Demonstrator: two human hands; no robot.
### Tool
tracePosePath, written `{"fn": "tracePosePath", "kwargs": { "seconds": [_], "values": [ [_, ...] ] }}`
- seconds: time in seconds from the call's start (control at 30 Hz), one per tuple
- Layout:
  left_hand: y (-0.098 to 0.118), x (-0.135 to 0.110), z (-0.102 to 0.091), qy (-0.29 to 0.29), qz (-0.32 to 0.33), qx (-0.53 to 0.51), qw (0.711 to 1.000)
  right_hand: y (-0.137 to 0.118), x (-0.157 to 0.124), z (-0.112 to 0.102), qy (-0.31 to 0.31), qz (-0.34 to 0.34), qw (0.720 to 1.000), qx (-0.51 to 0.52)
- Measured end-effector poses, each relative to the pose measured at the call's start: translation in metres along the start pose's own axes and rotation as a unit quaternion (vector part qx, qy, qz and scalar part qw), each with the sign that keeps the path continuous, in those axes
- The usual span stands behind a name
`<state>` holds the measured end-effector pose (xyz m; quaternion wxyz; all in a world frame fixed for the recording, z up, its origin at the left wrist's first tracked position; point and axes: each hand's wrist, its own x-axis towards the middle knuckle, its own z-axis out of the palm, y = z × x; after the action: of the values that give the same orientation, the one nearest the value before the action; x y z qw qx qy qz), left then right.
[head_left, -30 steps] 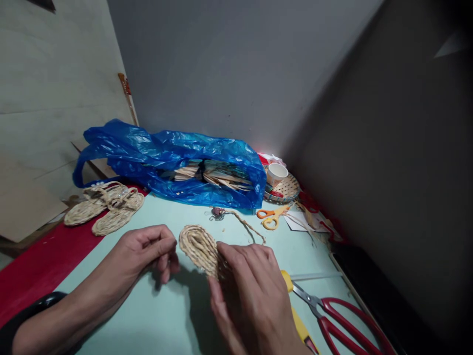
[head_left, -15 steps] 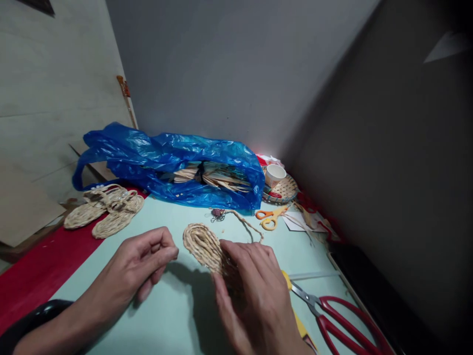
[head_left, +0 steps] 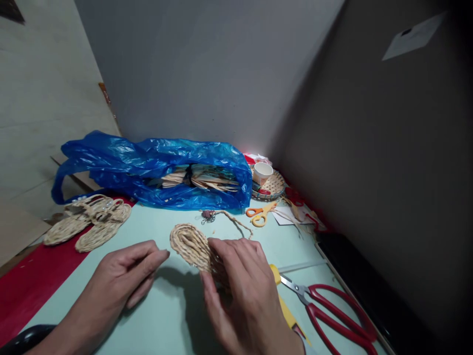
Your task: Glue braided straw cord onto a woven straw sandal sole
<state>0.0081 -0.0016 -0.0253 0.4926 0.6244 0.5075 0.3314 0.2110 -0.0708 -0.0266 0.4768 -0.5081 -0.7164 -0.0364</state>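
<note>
A coiled oval sole of braided straw (head_left: 188, 242) lies on the pale green table (head_left: 166, 315). My right hand (head_left: 244, 291) rests over its near end, fingers pressed down on the weave. My left hand (head_left: 123, 278) lies on the table just left of the sole, fingers stretched out and holding nothing, its fingertips a little short of the straw. A braided cord (head_left: 232, 221) trails from the sole toward the back.
A blue plastic bag (head_left: 155, 170) with straw strips lies at the back. A pair of finished straw sandals (head_left: 86, 224) sits left on red cloth. Orange scissors (head_left: 260, 214), a small basket (head_left: 273, 185) with a white cup (head_left: 262, 172), and large red scissors (head_left: 328, 320) lie right.
My left hand has uncurled from a loose pinch and now lies flat and lower on the table. The camera has swung slightly right; my right hand stays on the sole.
</note>
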Motion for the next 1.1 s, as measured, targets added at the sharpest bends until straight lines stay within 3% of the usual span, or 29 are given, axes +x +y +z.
{"fn": "tracePosePath", "kwargs": {
  "seconds": [0.13, 0.33, 0.57, 0.7, 0.93, 1.1],
  "values": [
    [0.008, 0.004, 0.001, -0.028, 0.041, 0.0, 0.999, -0.001, 0.0, 0.0, 0.002, 0.003, 1.0, -0.001],
    [0.01, 0.001, 0.001, -0.019, -0.034, -0.079, 0.996, 0.001, 0.0, -0.002, 0.009, 0.003, 1.0, 0.001],
    [0.009, -0.001, 0.001, -0.065, -0.026, -0.135, 0.988, 0.002, 0.003, -0.003, 0.007, -0.004, 1.0, -0.016],
    [0.003, -0.006, 0.002, -0.066, -0.018, -0.095, 0.993, 0.008, 0.004, -0.007, 0.007, -0.025, 0.999, -0.019],
    [0.008, -0.011, 0.015, -0.069, 0.092, -0.006, 0.993, 0.027, 0.005, -0.01, 0.004, -0.103, 0.992, -0.067],
    [0.013, -0.016, 0.022, -0.164, 0.089, 0.01, 0.982, 0.031, 0.005, -0.012, 0.01, -0.114, 0.99, -0.078]
  ]
}}
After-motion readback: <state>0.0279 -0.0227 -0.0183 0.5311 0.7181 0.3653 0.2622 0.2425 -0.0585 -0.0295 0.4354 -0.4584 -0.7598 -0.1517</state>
